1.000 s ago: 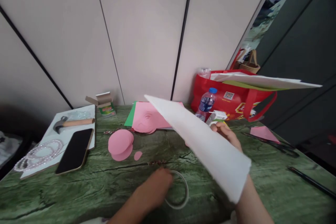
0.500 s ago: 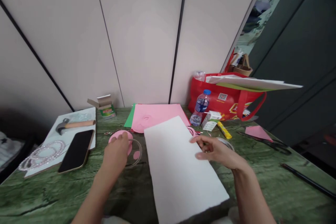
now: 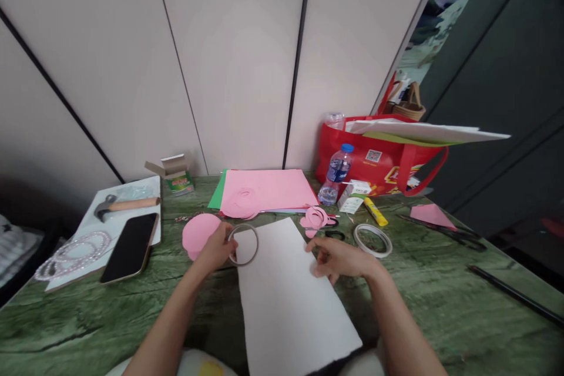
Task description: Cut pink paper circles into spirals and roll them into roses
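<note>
My left hand [image 3: 217, 248] pinches a thin ring-shaped roll of tape [image 3: 257, 245] by its left side. The roll stands over the upper left corner of a white sheet of board [image 3: 293, 299], which lies slanted in front of me. My right hand [image 3: 337, 257] is closed at the board's right edge, its index finger and thumb bent onto it; the other fingers are partly hidden. A stack of pink paper circles [image 3: 199, 234] lies just left of my left hand. A second roll of tape [image 3: 358, 242] rests on the table beyond my right wrist.
Pink sheets [image 3: 277, 185] and pink cut-out rings [image 3: 314, 220] lie toward the wall. At the back right are a water bottle [image 3: 337, 173], a glue stick [image 3: 375, 211] and a red bag [image 3: 383, 167]. A hammer [image 3: 132, 204] and phone [image 3: 130, 247] are at left, scissors [image 3: 462, 236] at right.
My left hand has lifted the roll of tape off the table by the pink circles and brought it right, over the board. The board and my right hand have shifted left and toward me.
</note>
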`<state>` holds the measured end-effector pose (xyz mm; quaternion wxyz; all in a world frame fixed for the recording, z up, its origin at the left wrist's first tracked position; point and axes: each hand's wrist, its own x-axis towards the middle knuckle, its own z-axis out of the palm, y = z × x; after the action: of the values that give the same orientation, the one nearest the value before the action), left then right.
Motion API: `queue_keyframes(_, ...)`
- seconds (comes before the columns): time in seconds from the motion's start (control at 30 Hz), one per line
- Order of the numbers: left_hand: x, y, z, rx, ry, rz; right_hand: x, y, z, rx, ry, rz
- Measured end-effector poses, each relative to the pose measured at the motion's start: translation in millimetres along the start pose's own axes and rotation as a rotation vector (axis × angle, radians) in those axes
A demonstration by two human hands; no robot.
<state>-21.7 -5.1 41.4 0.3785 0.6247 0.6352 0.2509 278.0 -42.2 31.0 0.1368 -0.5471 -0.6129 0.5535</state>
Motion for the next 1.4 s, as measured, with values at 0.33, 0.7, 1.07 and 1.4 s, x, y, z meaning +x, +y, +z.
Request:
queue_keyframes(0.33,8,-4,-2.1,-0.194,0.140,0.026,9,-10,16,-0.310,0.059,0.145)
queue_keyframes(0.7,8,-7,2.0,-0.126,0.040,-0.100,19,-17,27,-0.417,0.102,0.065)
queue_keyframes(1.07,9,-7,2.7,-0.155,0.034,-0.140,27,-7,22,-0.426,0.138,0.157)
queue_keyframes(1.4,7,2,13.3,-0.460,0.046,0.023,40,-18,28,-0.571,0.655,-0.032)
